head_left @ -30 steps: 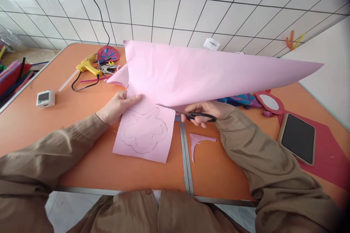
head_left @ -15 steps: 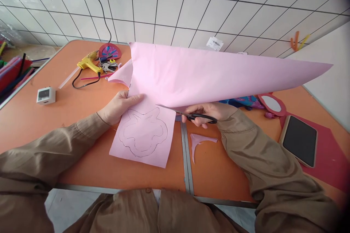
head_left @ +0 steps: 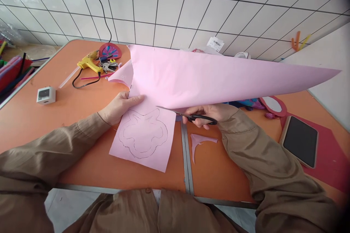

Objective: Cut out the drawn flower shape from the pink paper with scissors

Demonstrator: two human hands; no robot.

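Observation:
A large pink paper sheet (head_left: 207,76) arches up over the orange table (head_left: 82,116). Its near flap lies flat and carries a pencilled outline (head_left: 143,133). My left hand (head_left: 119,106) pinches the sheet's left edge just above the outline, fingers closed on the paper. My right hand (head_left: 210,112) grips black-handled scissors (head_left: 188,115) under the raised sheet. The blades point left into the paper beside the outline. A small pink offcut (head_left: 199,142) lies on the table below my right hand.
A yellow glue gun (head_left: 88,64), keys (head_left: 107,67) and a round pink craft piece (head_left: 109,50) lie at the back left. A white box (head_left: 46,95) sits left. A phone (head_left: 300,141) on red paper (head_left: 330,160) and a pink mirror (head_left: 273,105) lie right.
The raised sheet's right tip has swung a little farther right and lower. The flat flap has shifted slightly left. Both hands stay almost where they were.

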